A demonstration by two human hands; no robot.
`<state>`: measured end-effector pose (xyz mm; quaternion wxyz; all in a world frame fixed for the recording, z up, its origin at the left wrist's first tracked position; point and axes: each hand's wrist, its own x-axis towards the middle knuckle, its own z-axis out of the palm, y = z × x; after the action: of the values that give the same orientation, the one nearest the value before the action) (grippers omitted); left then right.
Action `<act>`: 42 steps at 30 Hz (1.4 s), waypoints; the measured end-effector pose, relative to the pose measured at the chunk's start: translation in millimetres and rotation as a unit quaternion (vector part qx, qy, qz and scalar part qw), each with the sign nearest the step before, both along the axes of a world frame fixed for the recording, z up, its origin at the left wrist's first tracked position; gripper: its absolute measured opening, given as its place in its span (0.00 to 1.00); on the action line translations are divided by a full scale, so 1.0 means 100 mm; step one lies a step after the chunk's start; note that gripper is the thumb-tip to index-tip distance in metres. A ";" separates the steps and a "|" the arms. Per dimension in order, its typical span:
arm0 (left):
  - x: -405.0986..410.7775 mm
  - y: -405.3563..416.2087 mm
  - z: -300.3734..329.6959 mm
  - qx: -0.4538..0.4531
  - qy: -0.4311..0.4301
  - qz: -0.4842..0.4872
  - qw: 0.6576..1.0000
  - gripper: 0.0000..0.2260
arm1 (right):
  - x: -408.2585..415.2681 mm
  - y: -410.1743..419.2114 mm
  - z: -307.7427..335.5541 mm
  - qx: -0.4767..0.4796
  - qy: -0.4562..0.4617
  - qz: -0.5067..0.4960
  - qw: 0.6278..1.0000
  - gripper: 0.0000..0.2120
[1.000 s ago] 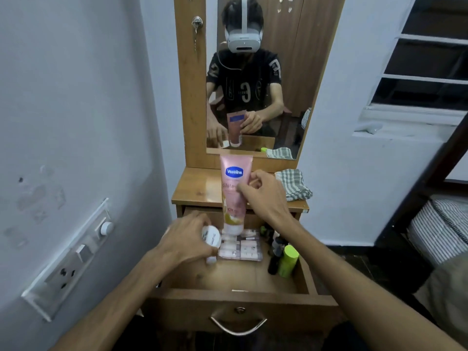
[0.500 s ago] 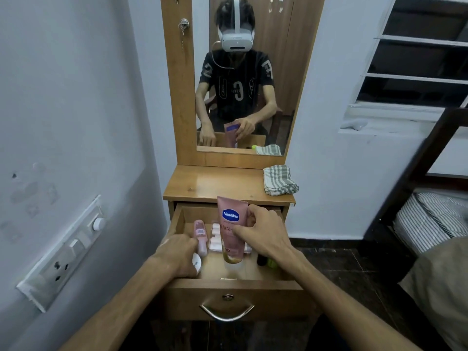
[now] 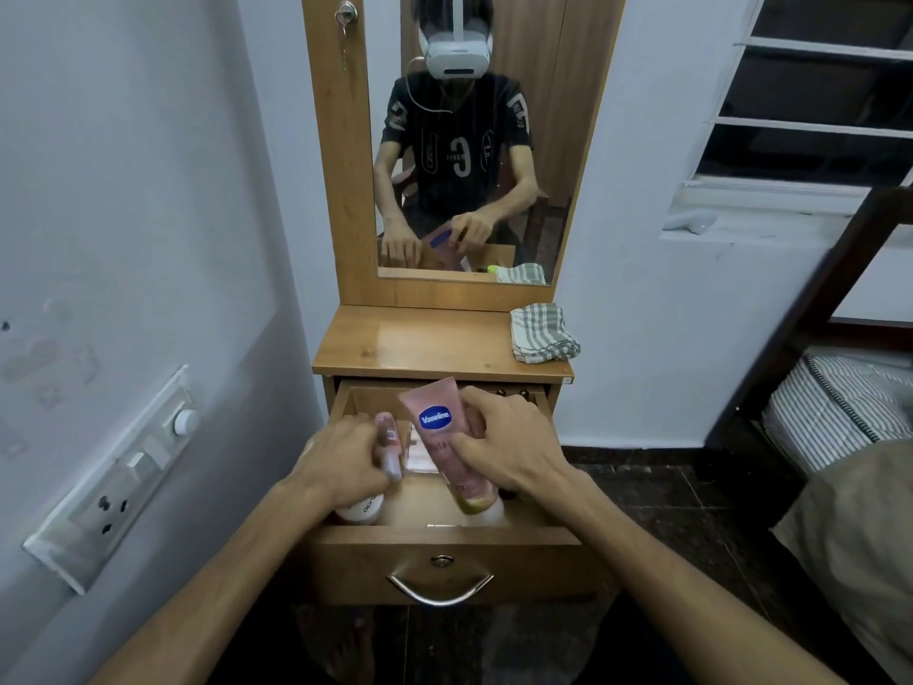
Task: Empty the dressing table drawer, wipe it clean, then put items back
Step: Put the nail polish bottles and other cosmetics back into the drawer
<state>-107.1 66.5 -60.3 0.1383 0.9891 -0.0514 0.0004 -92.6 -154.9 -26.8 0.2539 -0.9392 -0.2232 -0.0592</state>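
The wooden drawer (image 3: 444, 546) of the dressing table stands pulled open in front of me. My right hand (image 3: 504, 447) grips a pink Vaseline tube (image 3: 439, 427), cap down and tilted, inside the drawer. My left hand (image 3: 341, 462) holds a small pink bottle (image 3: 388, 437) at the drawer's left side. A white round container (image 3: 363, 509) lies under my left wrist. Blister packs (image 3: 417, 454) show between the two pink items. Dark bottle tops (image 3: 514, 393) peek out at the drawer's back right.
A folded checked cloth (image 3: 541, 333) lies on the right of the dressing table top (image 3: 405, 343). The mirror (image 3: 474, 140) rises behind it. A switchboard (image 3: 113, 477) is on the left wall. A bed frame (image 3: 840, 299) and mattress (image 3: 840, 402) stand at the right.
The Vaseline tube came down from above the table top into the drawer. My left hand let go of the white container and took hold of the small pink bottle.
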 end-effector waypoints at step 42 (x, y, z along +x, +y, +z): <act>-0.30 0.07 0.11 -0.212 0.111 -0.006 0.971 0.04 | -0.40 -0.33 -0.29 0.135 0.069 -0.066 0.986 0.06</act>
<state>-137.1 73.5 -48.8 0.3497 0.9307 -0.0406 -0.0997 -132.2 -187.5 -55.5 0.3889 -0.9108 -0.1326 -0.0401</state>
